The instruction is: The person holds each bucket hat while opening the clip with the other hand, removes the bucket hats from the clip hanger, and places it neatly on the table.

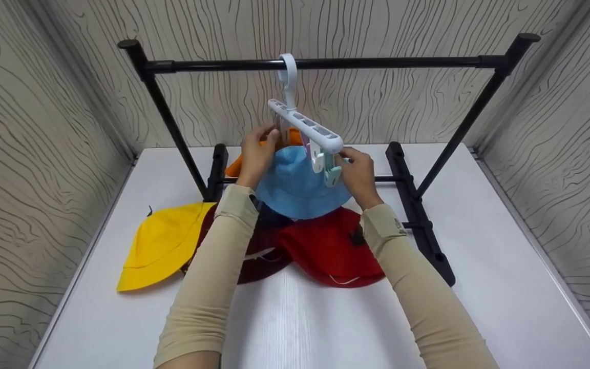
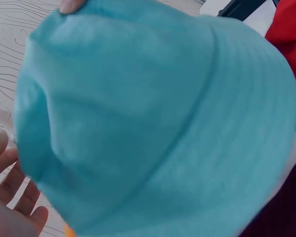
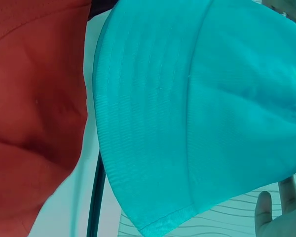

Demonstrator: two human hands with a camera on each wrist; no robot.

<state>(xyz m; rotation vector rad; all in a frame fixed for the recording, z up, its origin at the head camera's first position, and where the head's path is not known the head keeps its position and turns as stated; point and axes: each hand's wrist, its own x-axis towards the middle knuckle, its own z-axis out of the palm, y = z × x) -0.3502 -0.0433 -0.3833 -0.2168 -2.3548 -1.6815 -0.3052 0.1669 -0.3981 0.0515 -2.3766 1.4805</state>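
Observation:
A white clip hanger [image 1: 305,125] hangs by its hook from a black rail, with several pastel clips [image 1: 332,175] below its bar. Under it is a light-blue bucket hat [image 1: 300,179], its crown upward. My right hand [image 1: 359,174] pinches the crown beside the front clip; its fingers [image 3: 287,197] go behind the cloth. At the hanger's far end my left hand [image 1: 258,156] has thumb and fingers bent close together by a pale clip and the crown's edge. What lies between those fingertips is hidden. Behind the blue hat shows an orange hat [image 1: 234,166].
On the white table [image 1: 285,328] lie a yellow hat [image 1: 164,238], a dark maroon hat [image 1: 267,266] and a red hat [image 1: 333,246]. The black rack [image 1: 402,62] spans above, its feet [image 1: 423,236] on both sides. Wood-patterned panels [image 1: 213,31] enclose the space.

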